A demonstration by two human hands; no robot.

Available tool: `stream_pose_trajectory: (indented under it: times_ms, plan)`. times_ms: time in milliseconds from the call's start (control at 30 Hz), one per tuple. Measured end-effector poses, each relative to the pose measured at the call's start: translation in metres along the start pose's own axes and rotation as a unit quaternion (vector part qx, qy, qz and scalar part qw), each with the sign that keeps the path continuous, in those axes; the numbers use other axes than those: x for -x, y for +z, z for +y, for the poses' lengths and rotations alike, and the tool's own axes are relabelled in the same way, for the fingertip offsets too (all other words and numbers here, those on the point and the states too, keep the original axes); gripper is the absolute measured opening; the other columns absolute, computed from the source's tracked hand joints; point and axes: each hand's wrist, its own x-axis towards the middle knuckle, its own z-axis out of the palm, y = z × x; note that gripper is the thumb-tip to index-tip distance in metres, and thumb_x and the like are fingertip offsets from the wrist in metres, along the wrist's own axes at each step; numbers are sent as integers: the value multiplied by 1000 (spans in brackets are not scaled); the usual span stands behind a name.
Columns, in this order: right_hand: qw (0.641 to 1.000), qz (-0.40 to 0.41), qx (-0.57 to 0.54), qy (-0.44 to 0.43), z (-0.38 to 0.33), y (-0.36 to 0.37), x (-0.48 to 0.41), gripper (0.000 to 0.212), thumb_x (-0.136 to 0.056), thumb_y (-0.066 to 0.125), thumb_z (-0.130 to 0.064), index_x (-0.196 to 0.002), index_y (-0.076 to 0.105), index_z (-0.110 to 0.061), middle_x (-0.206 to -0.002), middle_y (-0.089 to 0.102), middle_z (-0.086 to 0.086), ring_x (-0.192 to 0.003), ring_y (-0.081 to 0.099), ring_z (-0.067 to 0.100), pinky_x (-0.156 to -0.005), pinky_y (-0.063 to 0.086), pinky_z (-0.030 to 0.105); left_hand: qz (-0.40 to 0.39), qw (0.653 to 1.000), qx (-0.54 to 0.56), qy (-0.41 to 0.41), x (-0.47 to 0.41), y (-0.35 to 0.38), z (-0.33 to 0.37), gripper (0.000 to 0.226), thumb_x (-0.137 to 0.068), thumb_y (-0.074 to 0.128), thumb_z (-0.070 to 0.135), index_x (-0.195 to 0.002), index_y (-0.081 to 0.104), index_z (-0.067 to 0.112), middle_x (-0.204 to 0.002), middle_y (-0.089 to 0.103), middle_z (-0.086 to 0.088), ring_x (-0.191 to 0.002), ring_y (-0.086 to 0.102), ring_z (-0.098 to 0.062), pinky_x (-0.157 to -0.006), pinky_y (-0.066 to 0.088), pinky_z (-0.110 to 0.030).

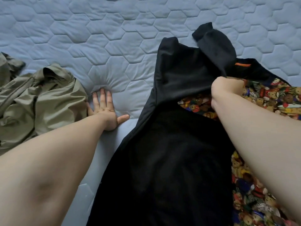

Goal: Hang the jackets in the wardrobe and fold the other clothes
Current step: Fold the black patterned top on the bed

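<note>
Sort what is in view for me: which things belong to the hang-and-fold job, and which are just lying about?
In the job: black fabric garment with an orange neck label, gripped by the right hand; crumpled olive-green jacket.
Just there: pale blue hexagon-quilted mattress cover, under the flat left hand; teddy-bear print cloth beneath the black garment, garment or bedding unclear.

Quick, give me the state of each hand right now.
Left hand: open, fingers spread, pressing flat on the quilted mattress beside the olive jacket.
Right hand: closed, gripping the black garment and lifting its top.
</note>
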Motion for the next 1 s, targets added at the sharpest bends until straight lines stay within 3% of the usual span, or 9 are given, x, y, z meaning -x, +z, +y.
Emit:
stream_pose_trajectory:
  times_ms: [67, 167, 267, 333, 400, 567, 700, 833, 1000]
  plan:
    - [991, -96, -49, 82, 15, -22, -3, 46, -101, 45, -23, -147, 42, -20, -142, 54, 2, -118, 59, 24, -96, 51, 35, -20, 999, 9, -35, 7, -13, 10, 129, -79, 41, 89, -154, -27, 9, -163, -33, -11, -150, -26, -38, -121, -9, -61]
    - [968, -69, -120, 210, 41, -47, -8, 29, -99, 53, -30, -126, 57, -20, -112, 65, 0, -91, 69, 21, -73, 58, 32, 39, 976, 187, -107, 23, -54, 49, 103, -88, 55, 69, -157, 17, 3, -162, 19, -23, -150, 19, -41, -122, 20, -52]
    - [960, -105, -106, 237, 48, -57, -1, 39, -97, 56, -48, -128, 57, -24, -112, 68, 2, -95, 71, 25, -59, 48, 30, 236, 895, 372, 67, 57, -84, 101, 79, -95, 46, 66, -153, 33, 14, -155, 40, -13, -140, 42, -30, -113, 34, -43]
    - [957, -130, -103, 239, 49, -59, -2, 40, -102, 49, -47, -132, 55, -22, -115, 69, 4, -101, 70, 25, -55, 43, 30, 292, 886, 210, 292, 78, -86, 133, 88, -88, 47, 76, -157, 25, 26, -163, 29, -1, -148, 31, -24, -118, 29, -41]
    - [956, -165, -92, 222, 47, -59, -4, 41, -106, 40, -37, -141, 48, -18, -129, 64, 9, -110, 65, 26, -57, 44, 30, 264, 886, -37, 380, 80, -81, 152, 96, -85, 55, 73, -160, 12, 32, -169, 10, 2, -155, 13, -28, -122, 25, -50]
    - [952, -143, -95, 252, 39, -65, -9, 50, -95, 51, -55, -133, 53, -23, -121, 63, 5, -106, 65, 32, -66, 49, 32, 200, 895, -241, 317, 61, -69, 153, 78, -99, 46, 28, -162, 0, 29, -171, -3, -1, -155, 8, -32, -115, 33, -47]
    - [946, -107, -136, 274, 47, -69, -14, 46, -93, 58, -55, -121, 58, -18, -105, 68, 4, -87, 70, 27, -53, 46, 29, 199, 935, -154, 249, 58, -58, 129, 72, -100, 35, 11, -162, 5, 31, -170, 3, 7, -145, 34, -27, -99, 46, -41]
    - [950, -71, -152, 264, 57, -79, -22, 49, -92, 58, -58, -117, 59, -16, -99, 69, 5, -82, 70, 27, -62, 57, 33, 191, 955, -124, 190, 57, -48, 114, 77, -98, 34, 6, -161, 4, 37, -170, 7, 7, -122, 55, -30, -84, 50, -40]
    - [931, -142, -218, 257, 68, -106, -40, 49, -104, 37, -47, -139, 50, -16, -131, 62, 9, -114, 66, 32, -65, 52, 40, 167, 972, -90, 137, 53, -44, 113, 82, -96, 37, 7, -160, 2, 43, -153, 38, 5, -117, 53, -28, -77, 50, -41]
